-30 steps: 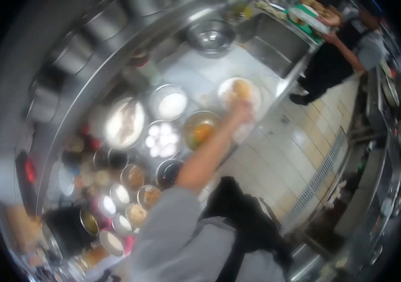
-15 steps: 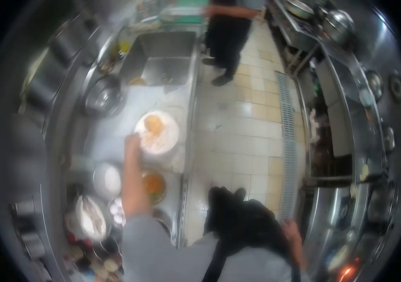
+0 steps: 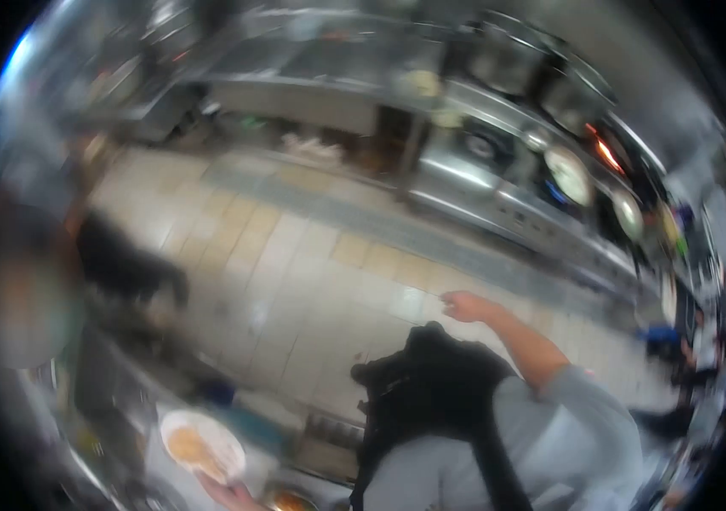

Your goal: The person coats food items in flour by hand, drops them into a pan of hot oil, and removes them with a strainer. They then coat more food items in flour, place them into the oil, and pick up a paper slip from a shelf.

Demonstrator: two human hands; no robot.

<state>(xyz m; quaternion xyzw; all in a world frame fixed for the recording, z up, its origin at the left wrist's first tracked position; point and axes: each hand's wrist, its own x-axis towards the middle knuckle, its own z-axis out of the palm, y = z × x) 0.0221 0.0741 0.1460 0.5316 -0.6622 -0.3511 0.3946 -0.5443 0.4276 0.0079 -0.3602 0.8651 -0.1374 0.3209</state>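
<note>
A round white plate (image 3: 225,433) is at the lower left, with a flat golden-brown food piece (image 3: 184,443) and paler bits on it. My left hand (image 3: 225,492) is at the plate's near rim, its fingers closed there, though blur softens the grip. Beside that hand, a bowl of orange-brown food (image 3: 286,501) is cut off by the bottom edge. Out over the tiled floor, my right hand (image 3: 463,307) is held in the air with nothing in it. Its fingers are loosely extended to the left, apart from any object.
A steel stove (image 3: 499,204) runs along the far side with pans, large pots (image 3: 508,55) and an orange flame (image 3: 605,152). A floor drain grate (image 3: 312,209) lies before it. Another person's dark-clothed leg (image 3: 125,260) stands at left.
My view has swung right from the counter and sink toward the stove. The plate and my left hand now appear lower left. My right arm has risen and reaches out over the floor.
</note>
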